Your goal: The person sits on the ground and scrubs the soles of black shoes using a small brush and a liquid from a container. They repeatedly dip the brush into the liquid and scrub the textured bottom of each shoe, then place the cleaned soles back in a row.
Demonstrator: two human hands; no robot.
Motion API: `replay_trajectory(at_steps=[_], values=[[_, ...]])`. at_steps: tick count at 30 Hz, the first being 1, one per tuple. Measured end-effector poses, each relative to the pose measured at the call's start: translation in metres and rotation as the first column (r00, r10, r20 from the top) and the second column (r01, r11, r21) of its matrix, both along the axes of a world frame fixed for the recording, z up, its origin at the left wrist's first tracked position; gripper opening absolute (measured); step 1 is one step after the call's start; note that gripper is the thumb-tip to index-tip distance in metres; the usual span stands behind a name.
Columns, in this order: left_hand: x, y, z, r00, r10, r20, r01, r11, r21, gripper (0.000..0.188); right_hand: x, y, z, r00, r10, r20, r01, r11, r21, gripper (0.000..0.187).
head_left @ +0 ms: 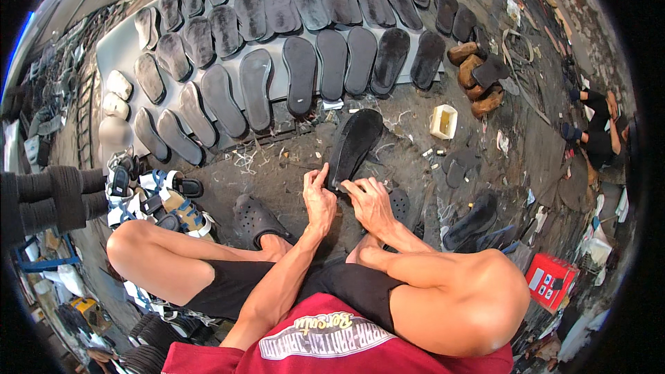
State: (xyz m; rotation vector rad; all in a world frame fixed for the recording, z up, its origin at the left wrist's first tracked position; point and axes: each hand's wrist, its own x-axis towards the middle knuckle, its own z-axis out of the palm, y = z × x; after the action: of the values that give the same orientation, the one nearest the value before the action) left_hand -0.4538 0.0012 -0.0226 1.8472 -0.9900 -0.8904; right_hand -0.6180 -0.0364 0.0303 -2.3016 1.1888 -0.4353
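Note:
A black shoe sole (355, 144) is held up in front of me, its wide end pointing away and its narrow end toward me. My left hand (319, 199) grips the near left edge, index finger stretched along the side. At the near end, my right hand (371, 202) pinches the sole's edge with thumb and fingers. A small pale spot shows by the right fingertips; what it is I cannot make out. Beyond lie rows of dark grey and black soles (300, 75) on a light grey board (271, 105).
To the right of the board are brown wooden shoe lasts (471, 73) and a small cream tub (444, 122). Sandals (166, 197) are heaped at left beside stacked black soles (52, 197). A red box (552, 281) stands at right. Another person (601, 125) sits at far right.

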Motion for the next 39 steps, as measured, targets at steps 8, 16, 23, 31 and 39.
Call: replay_trajectory(at_steps=[8, 16, 23, 31, 39], values=[[-0.014, 0.002, 0.002, 0.964, -0.006, 0.266, 0.03, 0.996, -0.088, 0.074, 0.034, -0.113, -0.002, 0.984, -0.157, -0.083, 0.141, 0.975, -0.171, 0.027], [-0.014, -0.006, 0.003, 0.964, -0.032, 0.265, 0.047, 0.997, -0.053, 0.075, 0.023, -0.147, 0.004, 0.986, -0.15, -0.076, 0.125, 0.957, -0.261, 0.027], [-0.006, -0.007, 0.007, 0.92, 0.379, 0.095, -0.361, 0.918, -0.166, 0.055, 0.036, -0.046, -0.003, 0.99, 0.041, -0.137, -0.076, 0.963, -0.258, 0.031], [0.013, -0.023, 0.008, 0.956, 0.279, 0.09, -0.263, 0.952, -0.156, 0.053, 0.011, -0.051, 0.062, 0.764, -0.513, 0.391, 0.387, 0.85, 0.358, 0.025], [-0.023, -0.032, 0.016, 0.922, -0.067, 0.381, 0.077, 0.997, -0.011, 0.103, -0.069, -0.094, 0.056, 0.405, -0.729, 0.552, 0.458, 0.684, 0.568, 0.038]])
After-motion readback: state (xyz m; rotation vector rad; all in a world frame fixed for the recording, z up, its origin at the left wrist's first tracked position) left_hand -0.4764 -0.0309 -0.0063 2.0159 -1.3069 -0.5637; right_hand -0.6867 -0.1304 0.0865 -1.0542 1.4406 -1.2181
